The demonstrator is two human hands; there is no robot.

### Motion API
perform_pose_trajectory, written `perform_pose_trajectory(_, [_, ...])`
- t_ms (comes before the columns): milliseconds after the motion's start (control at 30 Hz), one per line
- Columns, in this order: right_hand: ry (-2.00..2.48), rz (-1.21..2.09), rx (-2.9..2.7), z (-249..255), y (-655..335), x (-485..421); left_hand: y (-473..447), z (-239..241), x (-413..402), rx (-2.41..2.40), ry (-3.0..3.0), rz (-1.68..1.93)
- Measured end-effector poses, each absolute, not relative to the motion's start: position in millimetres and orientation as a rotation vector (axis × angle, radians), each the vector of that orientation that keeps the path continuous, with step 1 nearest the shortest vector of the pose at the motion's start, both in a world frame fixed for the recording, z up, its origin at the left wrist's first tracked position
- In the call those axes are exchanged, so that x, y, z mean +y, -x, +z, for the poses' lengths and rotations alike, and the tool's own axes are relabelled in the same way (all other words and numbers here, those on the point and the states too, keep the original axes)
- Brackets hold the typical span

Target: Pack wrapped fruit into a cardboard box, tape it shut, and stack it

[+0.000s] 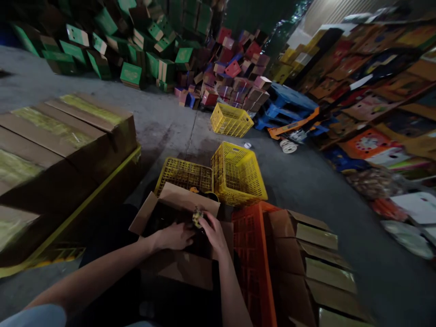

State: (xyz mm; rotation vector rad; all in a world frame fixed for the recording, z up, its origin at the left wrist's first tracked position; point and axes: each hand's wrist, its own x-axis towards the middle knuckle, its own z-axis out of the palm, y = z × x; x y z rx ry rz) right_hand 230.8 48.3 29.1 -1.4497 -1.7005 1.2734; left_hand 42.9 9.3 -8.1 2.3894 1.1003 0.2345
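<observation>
An open cardboard box (173, 195) with its flaps spread lies in front of me, its inside dark. Both my hands reach into it. My left hand (174, 236) rests low inside the box with its fingers curled; what it holds is hidden in the dark. My right hand (213, 229) pinches a small yellowish lumpy object (197, 217) at the box's middle, and I cannot tell what that object is.
Two yellow plastic crates (238, 175) stand just behind the box, a third (230, 119) farther back. An orange crate (250, 254) and stacked cardboard boxes (316, 259) are at my right. Big taped cartons (61, 136) on my left. Heaps of green (131, 72) and red boxes, blue pallets (289, 102).
</observation>
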Motion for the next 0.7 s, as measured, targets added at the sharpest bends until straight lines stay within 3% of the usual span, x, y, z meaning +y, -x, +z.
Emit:
perform_pose_trajectory(100, [1.441,1.234,-1.754,30,-227,46,-12,-3,-11,1.391,-2.299,0.082])
perform_pose_trajectory(267, [1.478,1.139,-1.713,21,-223,37,24,1,-30,1.429,-2.303,-0.115])
perform_pose_trajectory(700, [1.431,0.94,-1.887,27,-217,29,22,-14,-13,1.457,-2.133,-0.069])
